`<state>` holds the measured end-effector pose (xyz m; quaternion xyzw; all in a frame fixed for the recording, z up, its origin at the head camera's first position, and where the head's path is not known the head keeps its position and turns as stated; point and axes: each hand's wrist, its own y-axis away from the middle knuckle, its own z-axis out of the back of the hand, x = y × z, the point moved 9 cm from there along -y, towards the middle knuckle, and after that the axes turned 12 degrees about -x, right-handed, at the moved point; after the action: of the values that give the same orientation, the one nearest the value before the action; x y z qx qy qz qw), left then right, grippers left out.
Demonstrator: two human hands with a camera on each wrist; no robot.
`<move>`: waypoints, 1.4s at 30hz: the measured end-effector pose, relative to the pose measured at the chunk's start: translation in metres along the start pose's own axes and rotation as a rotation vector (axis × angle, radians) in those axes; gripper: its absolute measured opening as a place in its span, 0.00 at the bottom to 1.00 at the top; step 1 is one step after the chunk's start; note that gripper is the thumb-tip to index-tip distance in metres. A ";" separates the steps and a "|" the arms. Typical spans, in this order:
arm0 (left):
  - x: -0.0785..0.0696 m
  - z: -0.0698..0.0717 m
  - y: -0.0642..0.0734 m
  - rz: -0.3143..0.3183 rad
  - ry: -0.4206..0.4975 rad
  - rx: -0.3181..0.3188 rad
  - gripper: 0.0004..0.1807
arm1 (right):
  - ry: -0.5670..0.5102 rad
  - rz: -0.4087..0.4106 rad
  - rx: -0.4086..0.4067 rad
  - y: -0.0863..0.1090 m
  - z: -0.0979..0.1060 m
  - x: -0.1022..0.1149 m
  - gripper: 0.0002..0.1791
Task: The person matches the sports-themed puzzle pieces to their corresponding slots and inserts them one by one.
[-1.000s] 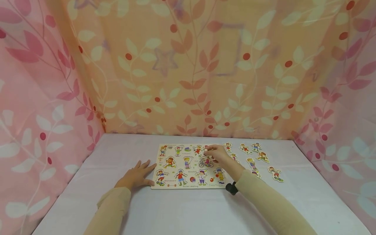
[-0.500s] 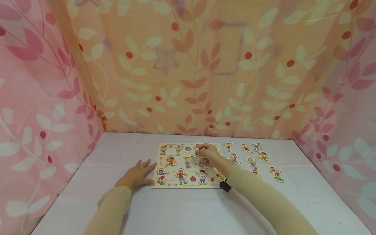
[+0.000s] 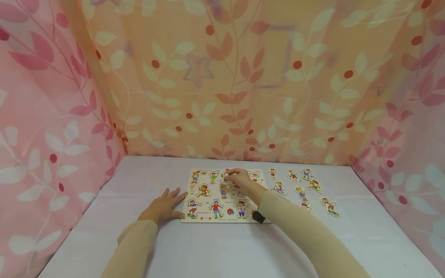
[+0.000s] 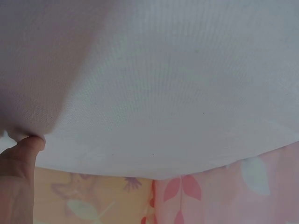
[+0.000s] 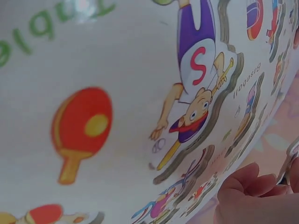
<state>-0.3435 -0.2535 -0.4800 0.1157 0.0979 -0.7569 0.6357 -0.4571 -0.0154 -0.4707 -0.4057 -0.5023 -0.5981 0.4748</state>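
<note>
A flat sports-figure puzzle board (image 3: 208, 197) lies on the white table, with figure-shaped recesses in rows. My left hand (image 3: 163, 206) rests at its left edge, fingers spread on the table and thumb at the board's near-left corner. Only one digit of the left hand (image 4: 21, 163) shows in the left wrist view. Above the board's top row, my right hand (image 3: 241, 181) pinches a small puzzle piece between thumb and fingers. The white edge of this puzzle piece (image 5: 287, 161) shows at the right of the right wrist view; its picture is mostly hidden.
Right of the board lie several loose puzzle pieces, among them a cyclist piece (image 3: 279, 189) and a skateboarder piece (image 3: 329, 207). Two of them lie close together near a golfer-like piece (image 3: 301, 194). Patterned curtains (image 3: 222, 96) enclose the table at the back and sides.
My right hand has moved left along the top row with the puzzle piece, uncovering the board's upper right recess. The left hand keeps its place at the board's edge.
</note>
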 end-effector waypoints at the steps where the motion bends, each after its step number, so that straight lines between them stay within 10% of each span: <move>1: 0.000 0.001 0.000 -0.002 -0.003 -0.002 0.49 | -0.004 -0.004 -0.001 -0.001 -0.002 0.000 0.09; 28: 0.000 0.005 0.001 0.001 0.017 -0.012 0.48 | 0.014 -0.080 0.044 -0.019 -0.049 0.000 0.08; 42: 0.002 -0.004 0.000 0.015 0.017 -0.024 0.48 | 0.253 0.030 -0.056 -0.028 -0.050 -0.003 0.09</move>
<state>-0.3438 -0.2539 -0.4839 0.1154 0.1114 -0.7498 0.6419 -0.4838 -0.0631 -0.4875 -0.3479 -0.4153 -0.6510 0.5317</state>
